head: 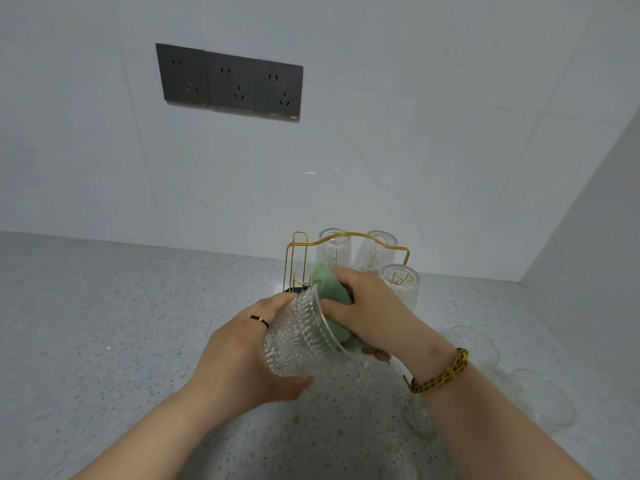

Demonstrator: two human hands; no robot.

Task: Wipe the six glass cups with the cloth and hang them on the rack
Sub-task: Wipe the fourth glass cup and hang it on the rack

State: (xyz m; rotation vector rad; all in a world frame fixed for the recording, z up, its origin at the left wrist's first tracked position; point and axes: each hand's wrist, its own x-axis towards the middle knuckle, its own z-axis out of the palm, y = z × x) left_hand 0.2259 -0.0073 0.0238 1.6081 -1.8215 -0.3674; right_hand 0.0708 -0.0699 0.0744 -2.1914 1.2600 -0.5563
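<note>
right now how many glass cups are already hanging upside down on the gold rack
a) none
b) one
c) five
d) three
D: three glass cups hang upside down on the gold wire rack; the left hand grips a fourth cup while the right hand presses the green cloth into it.
</note>
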